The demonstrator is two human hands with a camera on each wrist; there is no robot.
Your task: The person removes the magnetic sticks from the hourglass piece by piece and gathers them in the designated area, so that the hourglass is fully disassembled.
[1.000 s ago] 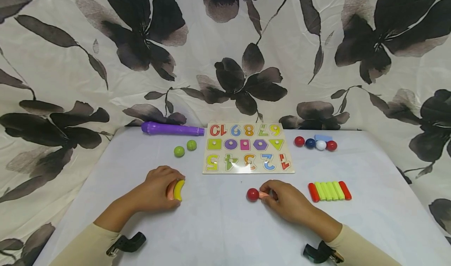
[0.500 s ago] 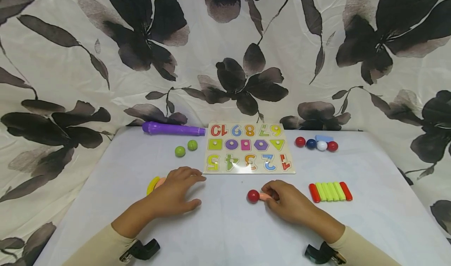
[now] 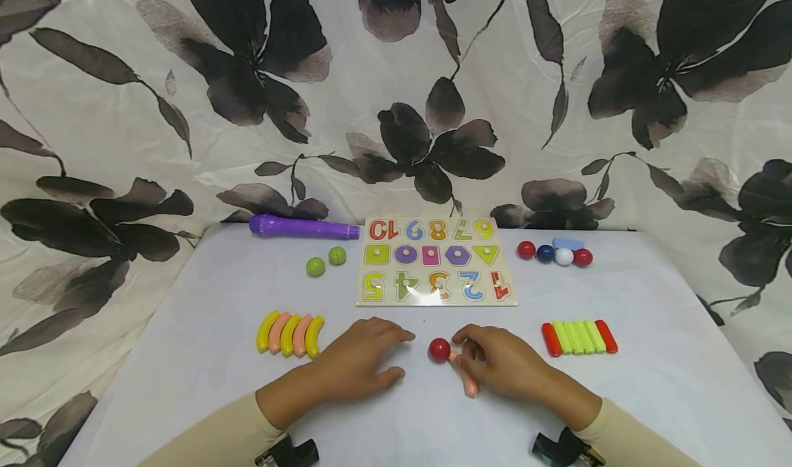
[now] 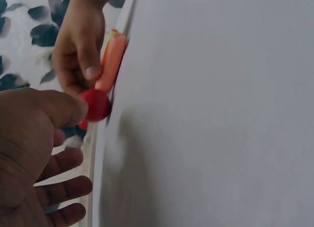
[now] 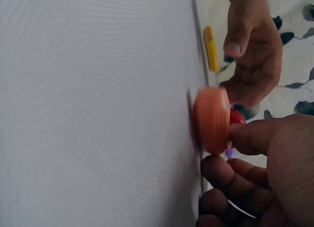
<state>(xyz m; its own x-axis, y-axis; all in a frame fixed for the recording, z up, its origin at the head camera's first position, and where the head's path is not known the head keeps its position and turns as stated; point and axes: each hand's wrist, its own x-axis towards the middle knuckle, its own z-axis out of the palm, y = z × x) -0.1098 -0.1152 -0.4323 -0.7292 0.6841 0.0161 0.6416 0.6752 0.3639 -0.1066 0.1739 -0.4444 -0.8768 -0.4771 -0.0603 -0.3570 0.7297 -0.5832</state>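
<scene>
My left hand point(image 3: 355, 360) is held open over the white table, its fingertips reaching toward a red ball point(image 3: 439, 350) without touching it in the head view. That ball, partly behind my left thumb, also shows in the left wrist view. On the ball's other side, my right hand point(image 3: 504, 360) pinches a peach-orange curved stick point(image 3: 470, 384) between thumb and fingers. The stick point(image 5: 212, 121) looks thick and blurred in the right wrist view and slants toward the near edge. To the left of my left hand lies a row of curved yellow and peach sticks point(image 3: 288, 335).
A number puzzle board point(image 3: 436, 291) lies at the back centre. Left of it are two green balls point(image 3: 315, 267) and a purple microphone-shaped toy point(image 3: 303, 228). On the right lie several small balls point(image 3: 545, 252), a light blue block point(image 3: 568, 243) and a row of green and red sticks point(image 3: 579, 336).
My left hand has released the yellow curved stick into the left row and moved right toward the red ball. The peach-orange stick in my right hand has turned, and the ball has shifted slightly.
</scene>
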